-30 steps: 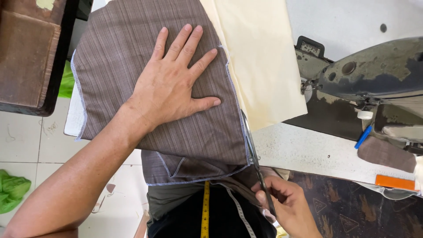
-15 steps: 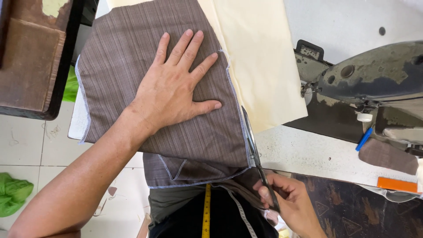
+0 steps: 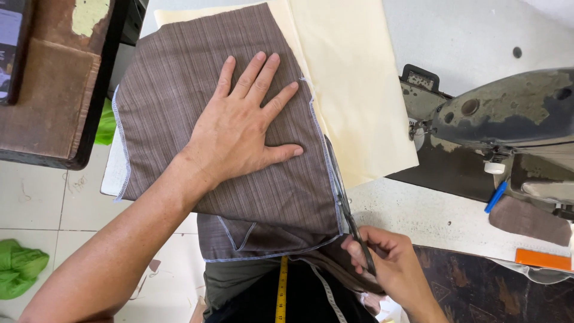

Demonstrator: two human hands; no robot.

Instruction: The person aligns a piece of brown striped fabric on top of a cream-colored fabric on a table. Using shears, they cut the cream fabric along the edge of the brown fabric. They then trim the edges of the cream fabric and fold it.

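The brown cloth (image 3: 179,113) lies on the bench (image 3: 418,209) over cream fabric (image 3: 359,90). My left hand (image 3: 239,131) presses flat on it, fingers spread. My right hand (image 3: 388,263) grips scissors (image 3: 350,218), whose blades run along the cloth's right edge, pointing away from me.

Bright, even daylight with soft, faint shadows; the view is sharp throughout, slightly bowed at the wide-angle edges.
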